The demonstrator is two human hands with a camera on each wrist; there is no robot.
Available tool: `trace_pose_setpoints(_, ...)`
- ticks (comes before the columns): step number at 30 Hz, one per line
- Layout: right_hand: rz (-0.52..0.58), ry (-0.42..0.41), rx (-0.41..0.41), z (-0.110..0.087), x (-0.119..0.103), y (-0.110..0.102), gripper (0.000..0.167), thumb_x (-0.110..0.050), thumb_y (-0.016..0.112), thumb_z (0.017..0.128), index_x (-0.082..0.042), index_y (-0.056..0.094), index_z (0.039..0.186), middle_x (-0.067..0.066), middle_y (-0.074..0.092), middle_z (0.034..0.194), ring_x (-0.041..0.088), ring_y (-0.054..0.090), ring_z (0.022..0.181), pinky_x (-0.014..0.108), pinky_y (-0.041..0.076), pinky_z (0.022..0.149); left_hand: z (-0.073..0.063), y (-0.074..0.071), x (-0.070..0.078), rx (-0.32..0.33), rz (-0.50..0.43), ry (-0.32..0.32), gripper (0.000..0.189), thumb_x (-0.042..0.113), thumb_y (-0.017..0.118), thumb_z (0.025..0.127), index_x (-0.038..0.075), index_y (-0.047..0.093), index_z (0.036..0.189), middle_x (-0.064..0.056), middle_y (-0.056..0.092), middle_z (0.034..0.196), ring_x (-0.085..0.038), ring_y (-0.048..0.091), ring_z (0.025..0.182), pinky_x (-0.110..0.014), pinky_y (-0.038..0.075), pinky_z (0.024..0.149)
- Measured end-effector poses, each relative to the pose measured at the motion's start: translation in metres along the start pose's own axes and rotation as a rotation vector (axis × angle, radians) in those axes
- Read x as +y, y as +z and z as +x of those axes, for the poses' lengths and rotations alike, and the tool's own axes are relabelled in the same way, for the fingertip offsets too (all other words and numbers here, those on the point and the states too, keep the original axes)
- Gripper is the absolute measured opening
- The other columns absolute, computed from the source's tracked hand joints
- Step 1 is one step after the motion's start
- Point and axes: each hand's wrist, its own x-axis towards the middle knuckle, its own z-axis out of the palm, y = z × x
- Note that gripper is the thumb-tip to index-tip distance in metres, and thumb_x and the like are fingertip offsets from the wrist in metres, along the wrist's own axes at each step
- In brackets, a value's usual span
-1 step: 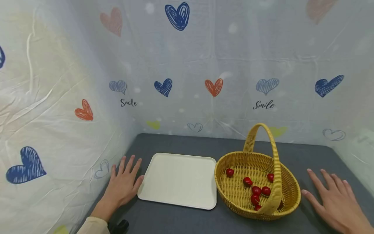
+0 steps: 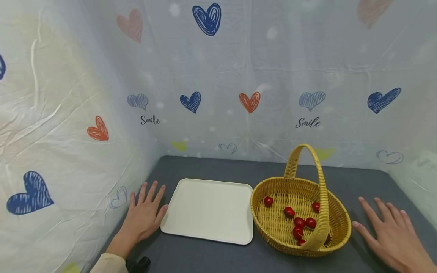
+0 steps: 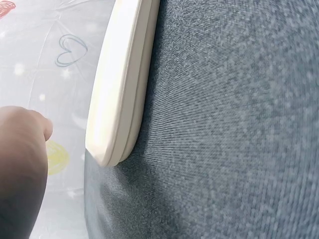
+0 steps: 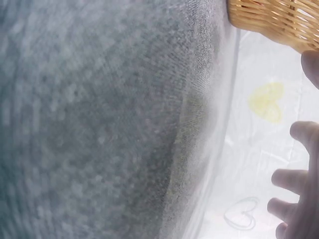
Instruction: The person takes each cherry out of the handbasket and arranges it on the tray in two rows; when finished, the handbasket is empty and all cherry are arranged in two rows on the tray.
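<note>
My left hand (image 2: 142, 218) lies spread at the left edge of a cream rectangular tray (image 2: 209, 210), its thumb tip right at the rim. It holds nothing. To the right of the tray stands a yellow wicker basket (image 2: 273, 237) with a tall arched handle (image 2: 321, 178). Several red cherries (image 2: 288, 212) lie scattered on its floor, part of the group hidden behind the handle. My right hand (image 2: 392, 233) is spread just right of the basket, fingers extended and holding nothing. The right wrist view shows its fingertips near the basket's woven side (image 4: 279, 20).
A dark grey cloth (image 2: 201, 165) covers the table. White sheets with printed hearts hang as a back wall (image 2: 218, 68) and a left wall (image 2: 61, 151). A small black object (image 2: 141, 263) sits by the left wrist.
</note>
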Motion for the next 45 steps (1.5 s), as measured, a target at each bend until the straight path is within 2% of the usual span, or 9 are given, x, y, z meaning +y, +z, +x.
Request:
trace_pose_setpoints(13, 0.011, 0.008, -0.008, -0.001, 0.007, 0.001, 0.102, -0.065, 0.058, 0.108, -0.002, 0.013, 0.174, 0.05, 0.035, 0.148, 0.072, 0.031, 0.132, 0.086, 0.018, 0.115, -0.006, 0.001, -0.012, 0.011, -0.017, 0.011, 0.07, 0.042, 0.056, 0.113, 0.015, 0.033, 0.174, -0.02, 0.025, 0.18, -0.052, 0.013, 0.167, -0.086, 0.015, 0.121)
trace_pose_setpoints(18, 0.093, -0.002, -0.04, -0.003, 0.014, -0.007, 0.099, -0.059, 0.056, 0.111, -0.001, 0.007, 0.174, 0.052, 0.03, 0.153, 0.074, 0.03, 0.132, 0.087, 0.019, 0.111, -0.01, -0.007, -0.018, 0.055, -0.103, 0.007, 0.071, 0.043, 0.054, 0.114, 0.018, 0.029, 0.175, -0.019, 0.026, 0.181, -0.051, 0.012, 0.168, -0.085, 0.016, 0.122)
trace_pose_setpoints(21, 0.265, -0.023, -0.04, -0.005, 0.016, -0.014, 0.088, -0.045, 0.053, 0.116, -0.001, 0.004, 0.175, 0.052, 0.018, 0.162, 0.077, 0.021, 0.14, 0.091, 0.008, 0.114, -0.01, -0.011, -0.019, 0.111, -0.227, 0.017, 0.072, 0.04, 0.059, 0.113, 0.02, 0.03, 0.175, -0.018, 0.032, 0.179, -0.051, 0.019, 0.167, -0.078, 0.022, 0.126)
trace_pose_setpoints(25, 0.533, -0.059, -0.012, -0.01, 0.013, -0.024, 0.072, -0.025, 0.043, 0.12, 0.0, 0.005, 0.175, 0.048, 0.006, 0.171, 0.075, 0.004, 0.153, 0.085, -0.01, 0.121, -0.012, -0.015, -0.016, 0.239, -0.459, 0.021, 0.067, 0.026, 0.069, 0.108, 0.023, 0.042, 0.17, -0.014, 0.05, 0.17, -0.029, 0.044, 0.16, -0.027, 0.03, 0.132)
trace_pose_setpoints(28, 0.64, -0.051, -0.002, -0.014, 0.009, -0.024, 0.066, -0.021, 0.035, 0.121, -0.005, 0.004, 0.176, 0.034, 0.002, 0.18, 0.027, -0.008, 0.173, 0.042, -0.01, 0.138, -0.012, -0.019, -0.01, 0.326, -0.68, 0.045, 0.061, 0.011, 0.069, 0.107, 0.017, 0.052, 0.165, -0.015, 0.06, 0.161, -0.005, 0.058, 0.144, -0.004, 0.033, 0.117)
trace_pose_setpoints(30, 0.704, -0.041, -0.017, -0.014, 0.007, -0.023, 0.064, -0.022, 0.029, 0.122, -0.013, -0.001, 0.178, 0.014, -0.001, 0.185, -0.016, -0.002, 0.159, 0.009, -0.002, 0.128, -0.01, -0.021, -0.005, 0.343, -0.851, 0.086, 0.057, 0.001, 0.066, 0.106, 0.008, 0.053, 0.162, -0.016, 0.062, 0.158, 0.004, 0.06, 0.138, -0.008, 0.045, 0.112)
trace_pose_setpoints(32, 0.781, -0.06, -0.025, -0.013, 0.008, -0.019, 0.062, -0.021, 0.025, 0.123, -0.021, -0.002, 0.178, -0.013, 0.007, 0.181, -0.036, 0.014, 0.134, -0.007, 0.009, 0.107, -0.007, -0.024, 0.001, 0.326, -1.024, 0.149, 0.056, -0.007, 0.062, 0.106, -0.003, 0.05, 0.16, -0.017, 0.062, 0.158, 0.0, 0.064, 0.137, -0.015, 0.052, 0.109)
trace_pose_setpoints(37, 1.015, -0.137, -0.091, -0.008, 0.007, -0.014, 0.059, -0.018, 0.015, 0.122, -0.029, 0.0, 0.178, -0.035, 0.029, 0.158, -0.031, 0.038, 0.128, 0.002, 0.04, 0.101, 0.005, -0.032, 0.018, 0.209, -1.328, 0.254, 0.056, -0.015, 0.054, 0.105, -0.014, 0.041, 0.16, -0.02, 0.062, 0.157, -0.016, 0.067, 0.14, -0.03, 0.057, 0.112)
trace_pose_setpoints(45, 1.335, -0.003, -0.251, 0.001, -0.014, 0.003, 0.058, -0.032, 0.015, 0.123, -0.029, 0.0, 0.178, -0.034, 0.041, 0.148, -0.026, 0.05, 0.122, 0.015, 0.057, 0.085, 0.023, -0.049, 0.055, 0.094, -1.484, 0.327, 0.059, -0.014, 0.061, 0.103, -0.018, 0.04, 0.159, -0.025, 0.061, 0.156, -0.023, 0.067, 0.14, -0.038, 0.055, 0.113)
